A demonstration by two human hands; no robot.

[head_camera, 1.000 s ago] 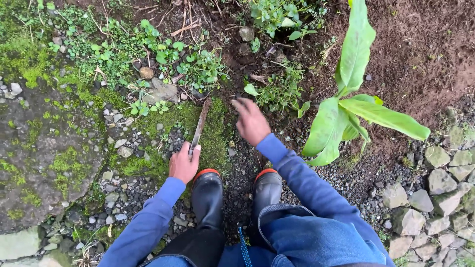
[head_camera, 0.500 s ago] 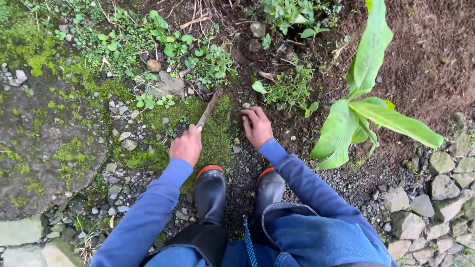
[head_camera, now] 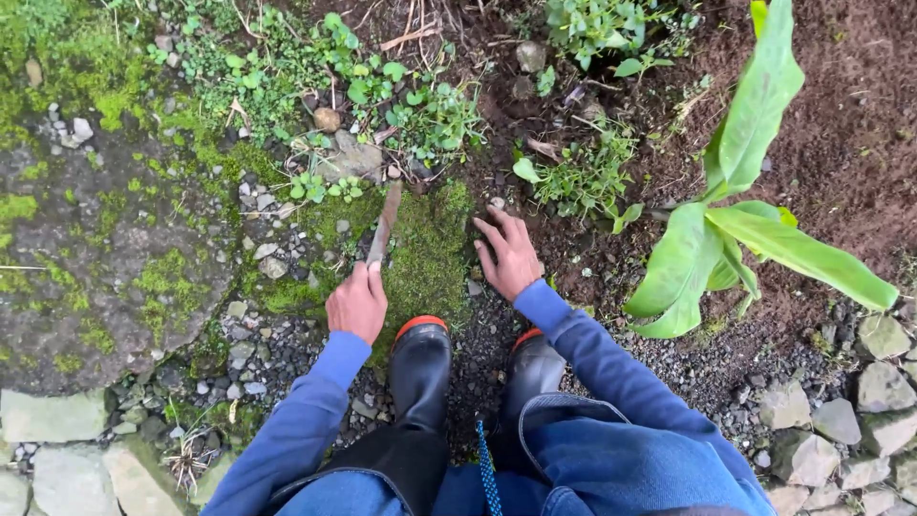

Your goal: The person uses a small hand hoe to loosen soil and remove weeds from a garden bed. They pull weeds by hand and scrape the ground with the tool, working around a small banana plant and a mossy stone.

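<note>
I look down at my two hands over mossy, stony ground. My left hand is closed around the handle of a rusty knife, whose blade points away from me over a moss patch. My right hand rests spread on the dark soil beside that moss, fingers apart, holding nothing. Both arms wear blue sleeves. My black rubber boots with orange rims stand just behind the hands.
A young broad-leaved plant grows at the right on bare brown soil. Small leafy weeds cover the ground ahead. A flat mossy stone slab lies left. Grey rocks line the lower right.
My left hand has shifted slightly nearer with the knife, the blade now over the moss. My right hand has spread flat on the soil. The view has tilted a little.
</note>
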